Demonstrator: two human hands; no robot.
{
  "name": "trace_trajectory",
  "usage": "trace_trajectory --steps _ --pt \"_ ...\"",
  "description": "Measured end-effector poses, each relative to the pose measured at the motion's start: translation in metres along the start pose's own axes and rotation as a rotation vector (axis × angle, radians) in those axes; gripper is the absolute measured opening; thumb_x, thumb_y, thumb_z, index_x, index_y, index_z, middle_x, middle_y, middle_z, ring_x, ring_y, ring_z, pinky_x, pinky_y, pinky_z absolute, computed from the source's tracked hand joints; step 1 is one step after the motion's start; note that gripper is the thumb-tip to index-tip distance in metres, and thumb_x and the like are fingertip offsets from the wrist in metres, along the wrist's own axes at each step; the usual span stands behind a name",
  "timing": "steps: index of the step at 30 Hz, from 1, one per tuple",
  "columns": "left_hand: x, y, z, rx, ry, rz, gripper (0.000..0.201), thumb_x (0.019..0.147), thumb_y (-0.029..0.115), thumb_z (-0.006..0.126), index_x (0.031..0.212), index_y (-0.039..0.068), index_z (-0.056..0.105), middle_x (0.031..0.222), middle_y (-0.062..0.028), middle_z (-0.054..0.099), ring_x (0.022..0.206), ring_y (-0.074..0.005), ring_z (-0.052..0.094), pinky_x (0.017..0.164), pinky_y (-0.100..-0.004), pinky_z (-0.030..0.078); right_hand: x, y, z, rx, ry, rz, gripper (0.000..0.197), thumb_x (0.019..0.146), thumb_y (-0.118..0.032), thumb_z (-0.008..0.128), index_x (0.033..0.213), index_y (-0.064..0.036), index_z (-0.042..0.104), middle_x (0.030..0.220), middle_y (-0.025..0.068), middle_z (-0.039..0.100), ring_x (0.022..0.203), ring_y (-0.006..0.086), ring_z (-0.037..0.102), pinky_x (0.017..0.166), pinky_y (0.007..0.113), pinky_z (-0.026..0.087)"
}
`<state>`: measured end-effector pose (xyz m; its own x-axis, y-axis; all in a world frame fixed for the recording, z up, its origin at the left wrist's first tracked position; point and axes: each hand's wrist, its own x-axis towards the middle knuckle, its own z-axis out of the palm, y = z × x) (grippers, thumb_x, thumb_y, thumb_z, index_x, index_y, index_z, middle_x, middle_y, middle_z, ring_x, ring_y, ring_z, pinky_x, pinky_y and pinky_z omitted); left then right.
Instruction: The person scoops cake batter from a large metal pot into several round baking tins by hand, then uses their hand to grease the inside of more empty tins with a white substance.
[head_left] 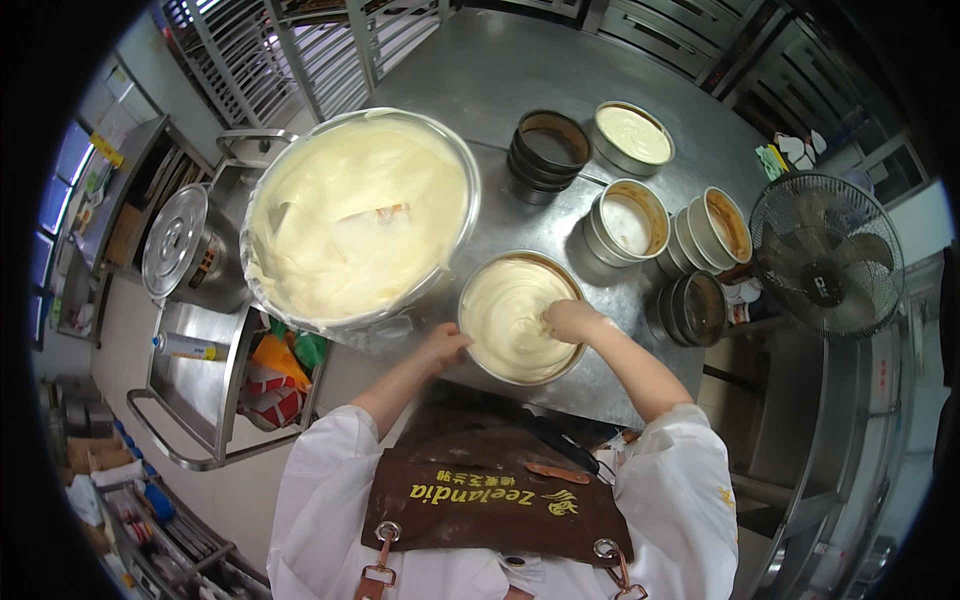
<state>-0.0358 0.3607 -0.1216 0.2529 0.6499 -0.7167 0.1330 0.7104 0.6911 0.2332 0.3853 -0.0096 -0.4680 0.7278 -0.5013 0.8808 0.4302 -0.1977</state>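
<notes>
Curled right hand (572, 320) touches batter (500, 309); half-curled left hand (444, 346), pan (530, 255).

Bright light glares off the steel table (460, 75); fisheye edges bend.

From afar I see a right hand (572, 321), fingers in pale batter (498, 315) inside a round pan (530, 382); a left hand (443, 347) touching its rim; beyond that hand, a large bowl (473, 190).
</notes>
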Motion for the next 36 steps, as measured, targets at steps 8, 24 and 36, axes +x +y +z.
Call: trace_trajectory --steps 8,24,36 --pt "-0.017 0.032 0.022 -0.106 -0.055 0.052 0.021 0.078 0.006 0.057 0.098 0.000 0.053 0.087 -0.0087 0.061 0.079 -0.0194 0.064 0.064 -0.0385 0.057 -0.094 -0.006 -0.074 0.442 0.669 -0.145 0.030 0.079 -0.017 0.062 0.102 0.0016 0.059 0.098 0.0195 0.061 0.084 0.0345 0.060 0.073 0.037 0.048" --pt "0.005 0.022 0.023 0.410 -0.200 0.135 0.031 0.083 0.031 0.062 0.097 0.004 0.055 0.080 -0.0036 0.056 0.071 -0.0133 0.055 0.062 -0.0298 0.049 -0.051 0.003 0.056 1.292 0.840 0.353 0.027 0.085 -0.019 0.059 0.102 0.0020 0.059 0.076 0.0040 0.062 0.067 0.0101 0.056 0.058 0.026 0.045" --pt "-0.005 0.057 0.056 0.131 -0.141 0.085 0.021 0.080 0.008 0.052 0.098 -0.004 0.052 0.089 -0.0137 0.062 0.076 -0.0235 0.065 0.061 -0.0373 0.056 -0.097 0.011 -0.008 2.811 0.471 -0.143 0.021 0.086 -0.028 0.051 0.085 -0.0072 0.055 0.076 0.0053 0.053 0.065 0.0190 0.050 0.055 0.029 0.043"
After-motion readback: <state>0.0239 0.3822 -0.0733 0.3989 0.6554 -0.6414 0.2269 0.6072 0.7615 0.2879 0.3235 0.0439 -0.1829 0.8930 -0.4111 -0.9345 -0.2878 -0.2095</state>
